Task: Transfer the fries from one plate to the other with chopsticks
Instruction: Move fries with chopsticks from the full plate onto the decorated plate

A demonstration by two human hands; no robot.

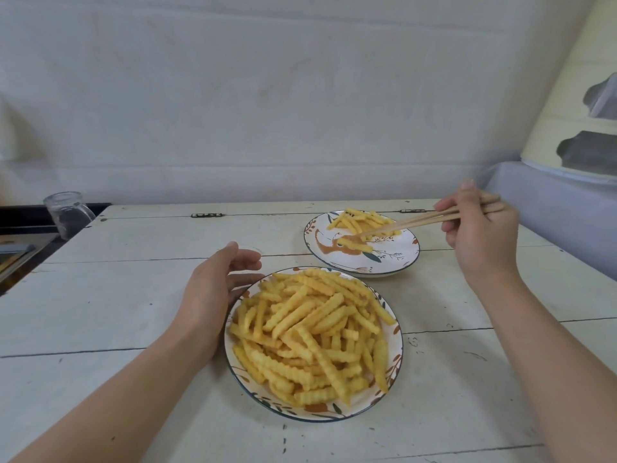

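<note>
Golden crinkle-cut fries (pixel 314 332) heap high on the near plate (pixel 397 342) at lower centre; a small pile lies on the far plate (pixel 394 262), upper right. The right hand (pixel 480 228) pinches chopsticks (pixel 417 220), whose tips touch a fry (pixel 354 243) there. The left hand (pixel 217 285), fingers relaxed, rests on the table (pixel 133 295) beside the near plate.

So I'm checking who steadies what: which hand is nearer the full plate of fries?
Left. The left hand rests at the full plate's left rim, fingers relaxed. The right hand is beyond it, holding chopsticks over the far plate.
</note>
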